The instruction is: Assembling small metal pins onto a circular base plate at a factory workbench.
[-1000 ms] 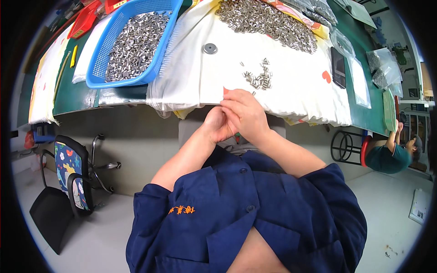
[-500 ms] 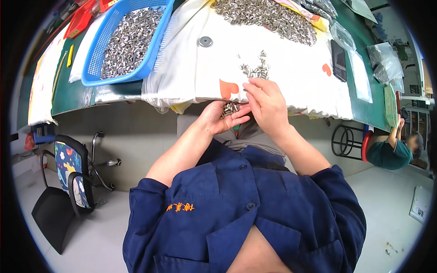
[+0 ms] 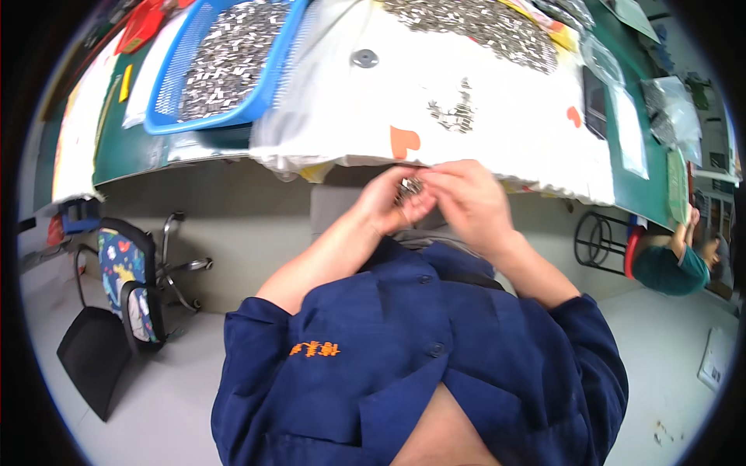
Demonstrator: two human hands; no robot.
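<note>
My left hand (image 3: 382, 205) is cupped at the table's front edge, fingers curled around a small heap of shiny metal cylinders (image 3: 409, 187). My right hand (image 3: 475, 203) meets it from the right, with thumb and fingertips pressed together beside the left fingertips; whatever they pinch is hidden. Beyond the hands, a small scatter of loose cylinders (image 3: 458, 116) lies on the white cloth (image 3: 342, 116). Farther back spreads a large pile of the same cylinders (image 3: 489, 31). A grey round disc (image 3: 364, 58) with a central hole rests on the cloth.
At the left stands a blue basket (image 3: 268, 97) full of metal cylinders. A dark phone (image 3: 594, 101) and clear plastic bags (image 3: 676, 116) lie at the right. An office chair (image 3: 128, 272) stands left; a person in green (image 3: 670, 268) sits by a stool (image 3: 602, 242) far right.
My right hand has drawn back from the scattered cylinders to my left hand. My left fingers have curled up more around their heap. The view has shifted slightly.
</note>
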